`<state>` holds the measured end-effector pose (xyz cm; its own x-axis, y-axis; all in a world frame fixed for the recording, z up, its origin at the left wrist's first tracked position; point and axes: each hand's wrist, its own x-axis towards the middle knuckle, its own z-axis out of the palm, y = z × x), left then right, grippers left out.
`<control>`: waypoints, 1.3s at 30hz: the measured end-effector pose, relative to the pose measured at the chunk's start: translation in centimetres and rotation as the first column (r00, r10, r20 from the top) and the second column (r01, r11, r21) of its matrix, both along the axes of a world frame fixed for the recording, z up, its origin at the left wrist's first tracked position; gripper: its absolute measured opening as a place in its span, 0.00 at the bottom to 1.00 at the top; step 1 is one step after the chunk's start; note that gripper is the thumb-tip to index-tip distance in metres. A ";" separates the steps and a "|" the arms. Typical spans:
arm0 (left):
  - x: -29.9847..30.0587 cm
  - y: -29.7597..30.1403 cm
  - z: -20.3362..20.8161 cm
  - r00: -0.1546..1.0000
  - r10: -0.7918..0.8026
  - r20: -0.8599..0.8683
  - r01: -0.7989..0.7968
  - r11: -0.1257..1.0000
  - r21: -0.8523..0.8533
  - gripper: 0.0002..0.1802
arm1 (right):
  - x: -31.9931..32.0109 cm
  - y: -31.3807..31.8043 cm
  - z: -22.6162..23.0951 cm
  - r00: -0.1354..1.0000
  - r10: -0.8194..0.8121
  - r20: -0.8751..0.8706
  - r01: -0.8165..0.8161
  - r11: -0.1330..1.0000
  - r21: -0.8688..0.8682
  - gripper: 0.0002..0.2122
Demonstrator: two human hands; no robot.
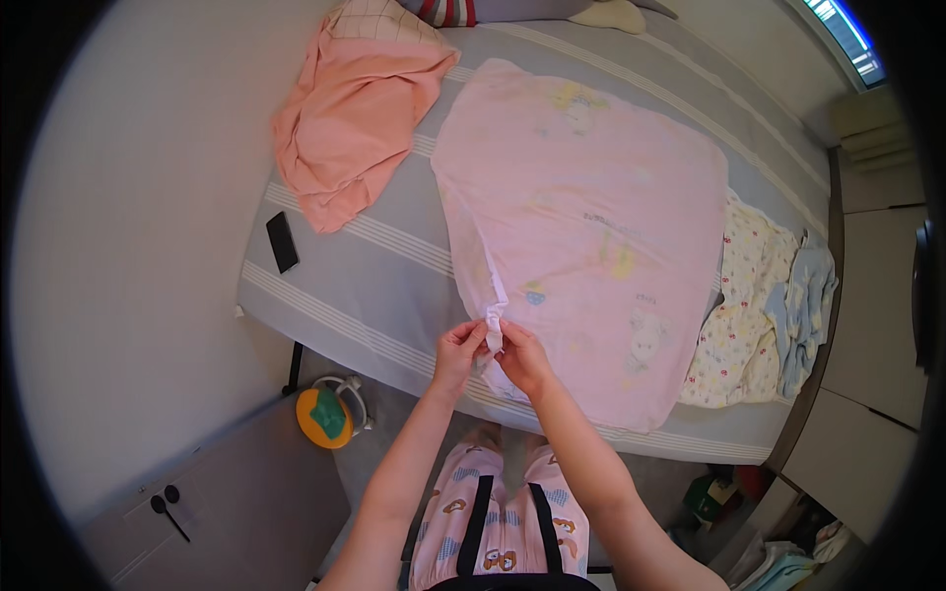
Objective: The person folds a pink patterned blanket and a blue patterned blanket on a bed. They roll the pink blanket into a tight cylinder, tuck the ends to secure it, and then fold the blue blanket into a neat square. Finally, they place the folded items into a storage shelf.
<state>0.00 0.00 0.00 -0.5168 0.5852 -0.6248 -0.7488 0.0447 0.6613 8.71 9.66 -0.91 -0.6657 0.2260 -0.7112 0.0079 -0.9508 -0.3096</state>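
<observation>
A pink blanket (581,187) with faded cartoon prints lies spread over the bed, its near left edge turned up to show a white border. At that edge, my left hand (459,353) pinches the fabric between thumb and fingers. My right hand (521,355) grips the same edge just beside it, the two hands almost touching. A small gathered fold of white cloth stands up between my fingertips. Beneath my hands, the near corner of the blanket hangs close to the bed's front edge.
The bed (365,266) has a grey striped sheet. A peach cloth (360,118) lies crumpled at the far left, near a black phone (282,242). Patterned clothes (749,305) and a blue garment (810,310) lie at the right. A yellow-topped stool (324,418) stands on the floor at left.
</observation>
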 end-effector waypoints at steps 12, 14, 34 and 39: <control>-0.8 -1.7 0.9 0.956 -0.029 -0.291 -0.009 0.992 -0.128 0.06 | -1.5 -1.1 0.7 0.972 0.219 0.081 -0.233 0.904 0.359 0.10; -1.0 -2.1 1.1 0.984 0.025 -0.178 -0.043 0.995 -0.095 0.07 | -1.4 -1.2 0.2 0.953 0.287 0.095 -0.300 0.860 0.412 0.11; -10.4 -22.0 -15.7 0.644 -0.534 -0.548 -0.524 0.213 -0.825 0.11 | 11.6 -3.0 -14.7 0.662 0.318 0.679 -0.649 0.696 0.307 0.09; -7.0 -13.2 -12.9 0.389 -0.753 -0.531 -0.335 0.421 -0.843 0.19 | 23.7 -2.5 -21.0 0.434 -0.247 0.866 -0.312 0.861 0.401 0.13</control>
